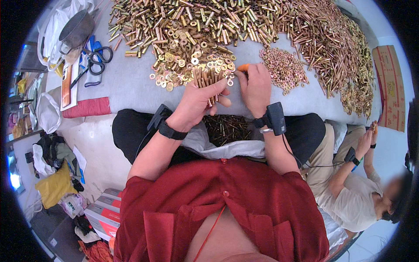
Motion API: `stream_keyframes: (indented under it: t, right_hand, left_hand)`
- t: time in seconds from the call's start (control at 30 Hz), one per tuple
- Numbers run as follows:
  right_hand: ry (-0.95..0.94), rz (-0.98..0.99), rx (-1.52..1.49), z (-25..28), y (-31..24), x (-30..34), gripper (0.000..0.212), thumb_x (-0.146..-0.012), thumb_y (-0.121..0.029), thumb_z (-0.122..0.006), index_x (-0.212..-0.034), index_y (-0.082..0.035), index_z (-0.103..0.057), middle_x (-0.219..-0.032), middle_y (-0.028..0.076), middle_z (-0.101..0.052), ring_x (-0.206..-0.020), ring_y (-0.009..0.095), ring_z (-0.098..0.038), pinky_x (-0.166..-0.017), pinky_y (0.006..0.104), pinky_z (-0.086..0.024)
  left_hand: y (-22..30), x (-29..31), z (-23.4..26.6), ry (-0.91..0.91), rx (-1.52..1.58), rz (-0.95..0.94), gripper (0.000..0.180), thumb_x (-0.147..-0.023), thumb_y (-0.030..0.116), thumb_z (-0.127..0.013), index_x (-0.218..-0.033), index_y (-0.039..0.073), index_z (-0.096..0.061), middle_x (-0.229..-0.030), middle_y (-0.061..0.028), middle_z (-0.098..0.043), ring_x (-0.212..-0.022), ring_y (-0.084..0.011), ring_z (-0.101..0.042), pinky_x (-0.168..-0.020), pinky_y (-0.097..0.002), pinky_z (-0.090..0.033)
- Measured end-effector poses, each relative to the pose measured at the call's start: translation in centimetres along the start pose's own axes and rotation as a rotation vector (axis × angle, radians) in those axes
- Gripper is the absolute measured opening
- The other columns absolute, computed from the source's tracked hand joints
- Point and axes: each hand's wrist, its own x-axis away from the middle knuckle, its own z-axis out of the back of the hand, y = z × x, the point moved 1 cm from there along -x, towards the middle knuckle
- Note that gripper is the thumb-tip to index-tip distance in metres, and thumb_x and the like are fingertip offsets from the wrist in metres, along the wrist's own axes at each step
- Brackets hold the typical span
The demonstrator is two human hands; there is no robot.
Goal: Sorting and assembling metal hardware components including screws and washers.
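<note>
In the head view, the left hand (pixel 196 99) has its grip closed around a bundle of coppery rods (pixel 207 81), held upright over the worktop's near edge (pixel 144 97). The right hand (pixel 257 89), an orange cover (pixel 244 67) on one finger, is bent near that edge, between the flat washers (pixel 171 70) and the small rings (pixel 283 70); whether its grip pinches anything, I cannot tell. Metal sleeves (pixel 183 22) are heaped toward the far edge. Scissors (pixel 95 63) lie near the left edge. Below the near edge, a white sack (pixel 218 151) holds dark metal pieces (pixel 227 129).
</note>
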Motion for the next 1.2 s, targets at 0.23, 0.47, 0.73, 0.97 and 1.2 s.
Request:
stream_keyframes:
  t: [0.23,0.47,0.73,0.97,1.2]
  right_hand:
    - [-0.028,-0.440,-0.710,1.4,-2.2,0.8,0.010,-0.089,-0.009,-0.065,-0.094,-0.001,-0.064,-0.084,0.009,-0.068,-0.077,0.016,-0.064,-0.069,0.0296,-0.050]
    - [-0.051,-0.379,-0.778,2.2,-4.1,2.6,0.012,-0.090,-0.011,-0.065,-0.100,-0.003,-0.066,-0.084,0.007,-0.069,-0.074,0.017,-0.066,-0.065,0.0299,-0.052]
    - [0.124,0.040,-0.034,3.3,-0.7,2.3,0.017,-0.081,-0.011,-0.070,-0.097,-0.007,-0.067,-0.086,0.013,-0.061,-0.082,0.032,-0.059,-0.070,0.0423,-0.048]
    - [-0.126,0.042,0.283,3.3,3.2,-0.6,0.018,-0.082,-0.013,-0.069,-0.097,-0.004,-0.065,-0.083,0.013,-0.057,-0.083,0.033,-0.056,-0.074,0.0442,-0.045]
    - [-0.047,-0.044,-0.218,2.0,0.9,0.0,0.012,-0.083,-0.006,-0.065,-0.094,-0.003,-0.063,-0.086,0.015,-0.063,-0.083,0.031,-0.062,-0.071,0.0392,-0.049]
  left_hand:
    - [-0.3,-0.1,0.1,-0.024,-0.070,-0.030,0.027,-0.094,0.017,-0.063,-0.118,0.005,-0.059,-0.094,-0.0110,-0.069,-0.067,-0.0155,-0.070,-0.037,-0.0209,-0.043]
    - [-0.5,0.0,0.1,-0.078,-0.046,0.022,0.025,-0.094,0.015,-0.062,-0.116,0.003,-0.060,-0.091,-0.0091,-0.070,-0.069,-0.0151,-0.071,-0.038,-0.0207,-0.044]
    - [-0.6,-0.1,0.0,-0.025,-0.125,-0.070,0.026,-0.093,0.018,-0.064,-0.115,0.005,-0.056,-0.093,-0.0081,-0.068,-0.070,-0.0170,-0.071,-0.038,-0.0206,-0.044]
    - [-0.5,-0.1,0.4,0.013,-0.131,-0.079,0.028,-0.092,0.017,-0.067,-0.112,0.003,-0.055,-0.093,-0.0084,-0.066,-0.070,-0.0181,-0.071,-0.038,-0.0212,-0.045]
    - [-0.5,-0.1,0.3,0.040,-0.138,-0.106,0.027,-0.090,0.014,-0.067,-0.112,0.002,-0.058,-0.092,-0.0075,-0.066,-0.068,-0.0170,-0.071,-0.037,-0.0211,-0.046]
